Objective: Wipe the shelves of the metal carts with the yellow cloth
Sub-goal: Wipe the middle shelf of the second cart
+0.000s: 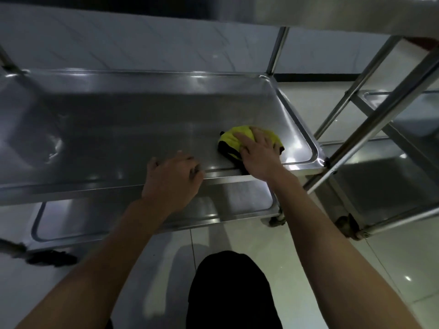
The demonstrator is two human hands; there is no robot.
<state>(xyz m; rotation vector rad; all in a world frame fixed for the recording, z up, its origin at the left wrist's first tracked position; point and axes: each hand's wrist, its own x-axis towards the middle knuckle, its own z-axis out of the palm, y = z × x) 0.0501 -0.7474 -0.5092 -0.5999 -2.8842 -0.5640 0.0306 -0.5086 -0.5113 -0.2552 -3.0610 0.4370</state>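
Two metal carts [142,110] [403,129], one yellow cloth [240,136], two hands [171,179] [259,155]

steel cart shelf [142,129] bears yellow cloth [237,138].

No legible text, labels, brands, nos. or signs found on any surface in the head view.

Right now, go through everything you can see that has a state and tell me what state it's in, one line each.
yellow cloth: bunched, lying on the middle shelf near its right end, under the right hand.
right hand: fingers spread, pressing flat on the cloth.
left hand: fingers curled over the middle shelf's front rim.
middle shelf: bare apart from the cloth, shiny.
bottom shelf: nothing on the visible part.
second cart: standing close on the right, untouched.
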